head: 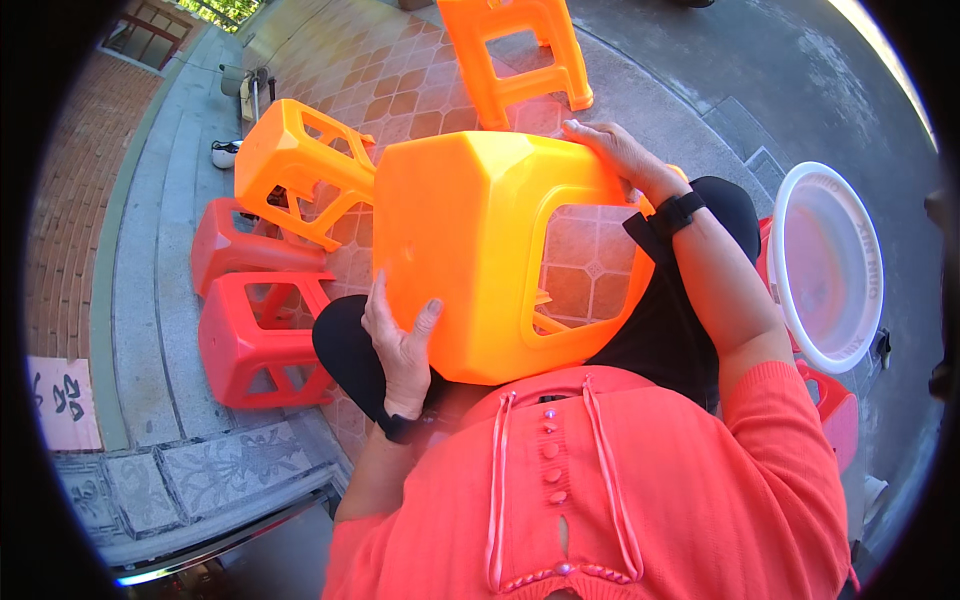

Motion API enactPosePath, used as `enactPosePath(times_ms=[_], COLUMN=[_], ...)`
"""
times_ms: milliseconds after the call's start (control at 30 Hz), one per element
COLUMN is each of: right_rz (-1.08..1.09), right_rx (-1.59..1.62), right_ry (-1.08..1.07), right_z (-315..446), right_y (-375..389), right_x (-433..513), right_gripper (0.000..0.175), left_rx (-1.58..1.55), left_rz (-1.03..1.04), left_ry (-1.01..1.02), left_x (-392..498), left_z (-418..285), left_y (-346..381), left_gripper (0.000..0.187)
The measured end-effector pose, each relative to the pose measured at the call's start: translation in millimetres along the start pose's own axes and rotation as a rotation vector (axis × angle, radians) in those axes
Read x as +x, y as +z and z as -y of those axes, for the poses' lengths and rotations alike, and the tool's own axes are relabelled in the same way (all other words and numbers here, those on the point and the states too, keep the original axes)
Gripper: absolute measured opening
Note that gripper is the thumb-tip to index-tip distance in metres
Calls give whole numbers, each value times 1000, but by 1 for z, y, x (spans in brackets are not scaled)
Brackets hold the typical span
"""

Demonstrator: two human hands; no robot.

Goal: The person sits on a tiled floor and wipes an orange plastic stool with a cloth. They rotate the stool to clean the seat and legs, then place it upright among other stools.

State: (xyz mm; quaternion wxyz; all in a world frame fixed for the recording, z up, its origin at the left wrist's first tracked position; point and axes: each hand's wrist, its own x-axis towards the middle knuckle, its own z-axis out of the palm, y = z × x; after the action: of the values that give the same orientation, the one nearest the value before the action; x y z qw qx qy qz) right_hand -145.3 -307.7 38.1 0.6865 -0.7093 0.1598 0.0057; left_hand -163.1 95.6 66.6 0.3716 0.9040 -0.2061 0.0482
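An orange plastic stool (pixel 442 247) lies tipped on its side across my lap, its seat facing left and its legs pointing right. My left hand (pixel 401 345) grips the lower edge of the seat, with the thumb on the seat's face. Over the upper side panel near the legs rests my right hand (pixel 619 154), its fingertips at the top edge and partly hidden behind the panel. Through the side opening the tiled floor (pixel 577 262) shows. Both wrists wear black bands.
More orange stools (pixel 300 172) (pixel 517 94) stand to the left and ahead. Red plastic stools (pixel 262 337) are at the left, by stone steps (pixel 165 300). On the right, a white-rimmed plastic basin (pixel 829 270) sits above red plastic items. A white helmet (pixel 225 154) lies by the steps.
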Motion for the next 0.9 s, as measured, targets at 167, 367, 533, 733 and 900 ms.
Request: enactPosePath(times_ms=[167,367,533,733,900], right_rz=[-9,14,154,44,-10], right_rx=[26,-111,65,-26,-55], right_ry=[41,-16,-179,-239,-116], right_z=[-2,18,33,31,19], right_y=[-7,2,20,46,65], right_x=[-2,-11,-25,-25,-25], right_gripper=[57,59,59,64,63], left_rx=[-615,-1044,-1027,-1003,-963], left_rz=[257,153,67,-47,-124], left_ry=[-794,-787,-734,-487,-389], left_x=[-27,-30,-25,32,88], left_z=[-3,-4,-3,21,54], left_y=[-36,-14,-8,-1,1], left_gripper=[90,97,95,84,80])
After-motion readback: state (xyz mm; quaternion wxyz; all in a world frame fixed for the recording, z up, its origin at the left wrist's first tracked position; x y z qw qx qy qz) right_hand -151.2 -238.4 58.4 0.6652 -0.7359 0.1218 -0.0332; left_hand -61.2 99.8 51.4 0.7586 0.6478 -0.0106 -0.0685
